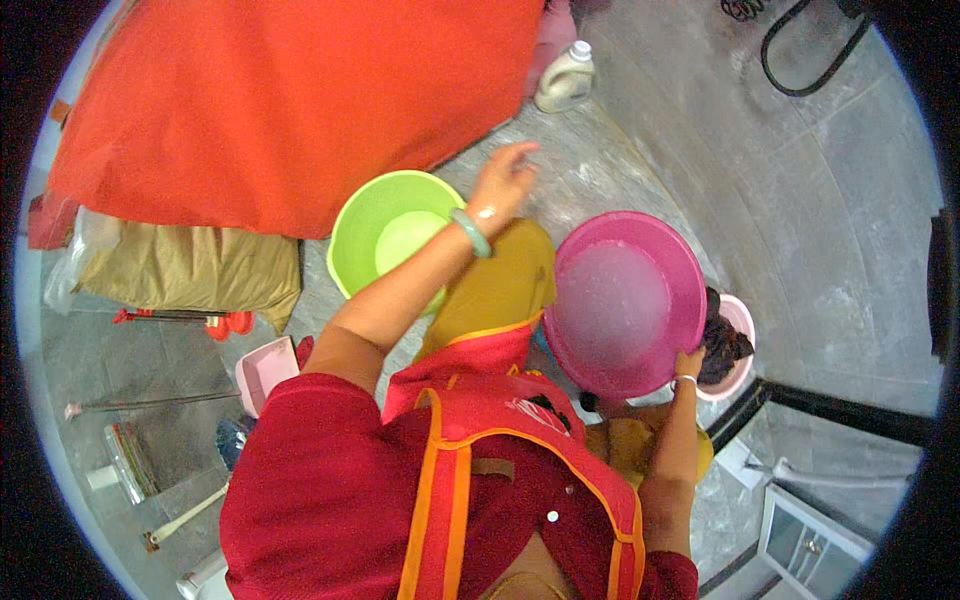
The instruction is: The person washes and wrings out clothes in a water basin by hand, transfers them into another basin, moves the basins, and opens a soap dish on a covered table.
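Observation:
A magenta plastic basin holding cloudy water stands in front of me, slightly right of the middle. My right hand grips its near right rim, with the fingers partly hidden. Blurred and raised over the floor, my left hand has loosely bent fingers and holds nothing. It is out past my knee, between the magenta basin and a lime-green plastic basin. The forearm crosses over the green basin and covers part of it. Dark wet cloth lies in a pale pink basin at the right, partly behind the magenta one.
Ahead stands a white-capped detergent jug beside a big red cloth cover. On the left are a tan sack, a pink long-handled dustpan and a long-handled brush. A black hose loop hangs at upper right.

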A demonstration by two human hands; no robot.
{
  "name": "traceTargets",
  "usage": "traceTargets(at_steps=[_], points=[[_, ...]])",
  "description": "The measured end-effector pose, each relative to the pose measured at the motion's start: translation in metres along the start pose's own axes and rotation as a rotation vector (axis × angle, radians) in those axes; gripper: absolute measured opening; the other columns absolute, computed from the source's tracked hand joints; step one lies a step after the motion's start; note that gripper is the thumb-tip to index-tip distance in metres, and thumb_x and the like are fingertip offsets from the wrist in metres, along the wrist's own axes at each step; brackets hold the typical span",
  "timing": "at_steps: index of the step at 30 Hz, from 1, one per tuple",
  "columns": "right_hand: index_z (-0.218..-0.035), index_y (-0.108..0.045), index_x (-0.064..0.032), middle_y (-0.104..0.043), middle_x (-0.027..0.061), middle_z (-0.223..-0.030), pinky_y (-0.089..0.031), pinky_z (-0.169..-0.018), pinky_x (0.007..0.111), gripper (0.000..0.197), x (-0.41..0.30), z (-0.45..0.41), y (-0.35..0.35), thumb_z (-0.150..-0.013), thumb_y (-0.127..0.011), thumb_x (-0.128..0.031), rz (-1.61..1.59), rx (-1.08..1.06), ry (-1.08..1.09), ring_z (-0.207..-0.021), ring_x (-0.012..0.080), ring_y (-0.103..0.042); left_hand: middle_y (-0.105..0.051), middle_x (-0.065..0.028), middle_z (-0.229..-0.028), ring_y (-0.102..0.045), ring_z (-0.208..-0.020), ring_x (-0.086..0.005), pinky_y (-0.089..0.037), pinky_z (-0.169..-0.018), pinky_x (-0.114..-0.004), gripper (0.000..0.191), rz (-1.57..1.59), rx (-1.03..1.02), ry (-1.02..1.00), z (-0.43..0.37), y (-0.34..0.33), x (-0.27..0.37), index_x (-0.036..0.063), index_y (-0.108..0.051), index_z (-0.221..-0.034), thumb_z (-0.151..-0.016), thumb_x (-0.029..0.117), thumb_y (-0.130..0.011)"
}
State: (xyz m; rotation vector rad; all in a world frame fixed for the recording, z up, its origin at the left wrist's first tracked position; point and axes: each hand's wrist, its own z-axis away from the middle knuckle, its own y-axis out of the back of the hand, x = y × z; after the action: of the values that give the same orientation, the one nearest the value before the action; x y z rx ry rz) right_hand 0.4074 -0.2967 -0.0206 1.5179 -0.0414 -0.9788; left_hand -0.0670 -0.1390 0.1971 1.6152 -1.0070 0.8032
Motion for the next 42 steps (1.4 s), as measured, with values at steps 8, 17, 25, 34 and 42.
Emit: traceTargets(at_steps=[8,17,25,34,42], points=[[-0.108,-0.047,-0.0009,-0.056,0.0115,-0.095,-0.045,-0.074,0.04,0.046,0.023,0.069,-0.037,-0.067,-0.056,-0.019,-0.939,-0.222,-0.792,-0.084,0.0287,-0.055,-0.04,-0.0183,-0.121,-0.039,-0.113,-0.0278,-0.032,-0.093,-0.035,0.055,0.179,-0.145,-0.089,0.025,-0.076,0.012,0.0065,-0.035,-0.124,-0.073,0.013,-0.058],[-0.108,-0.047,-0.0047,-0.056,0.0107,-0.096,-0.045,-0.077,0.043,0.045,-0.028,0.105,-0.01,-0.065,-0.055,-0.015,-0.945,-0.415,-0.809,-0.088,0.0289,-0.054,-0.028,-0.0246,-0.128,-0.028,-0.119,-0.0359,-0.027,-0.097,-0.04,0.081,-0.107,-0.257,0.874,0.078,-0.165,-0.107,0.0017,-0.032,-0.124,-0.06,0.039,-0.065],[-0.103,-0.047,-0.0084,-0.054,0.0084,-0.092,-0.046,-0.075,0.041,0.048,-0.022,0.097,0.006,-0.055,-0.049,-0.001,-1.189,-0.411,-0.575,-0.082,0.0289,-0.054,-0.052,-0.0219,-0.106,-0.051,-0.1,-0.0295,-0.043,-0.081,-0.038,0.043,-0.268,-0.435,0.833,0.089,-0.197,-0.138,-0.0002,-0.055,-0.101,-0.068,0.027,-0.052],[-0.086,-0.052,-0.0031,-0.053,0.0056,-0.074,-0.047,-0.057,0.033,0.029,-0.091,0.021,0.092,-0.057,-0.049,-0.001,-0.905,-0.305,-0.226,-0.064,0.0222,-0.053,-0.06,-0.012,-0.068,-0.058,-0.061,-0.0239,-0.047,-0.054,-0.035,0.026,0.335,-0.229,0.76,0.068,-0.134,-0.074,0.0001,-0.061,-0.077,-0.053,0.009,-0.057],[-0.087,-0.052,-0.0008,-0.055,0.0073,-0.074,-0.047,-0.056,0.03,0.023,-0.26,0.038,0.162,-0.064,-0.049,-0.004,-0.943,-0.394,0.123,-0.066,0.0185,-0.054,-0.058,-0.0092,-0.064,-0.057,-0.055,-0.0205,-0.048,-0.047,-0.034,0.02,0.539,-0.201,0.653,0.007,0.016,0.031,0.0029,-0.058,-0.077,-0.058,0.001,-0.052]])
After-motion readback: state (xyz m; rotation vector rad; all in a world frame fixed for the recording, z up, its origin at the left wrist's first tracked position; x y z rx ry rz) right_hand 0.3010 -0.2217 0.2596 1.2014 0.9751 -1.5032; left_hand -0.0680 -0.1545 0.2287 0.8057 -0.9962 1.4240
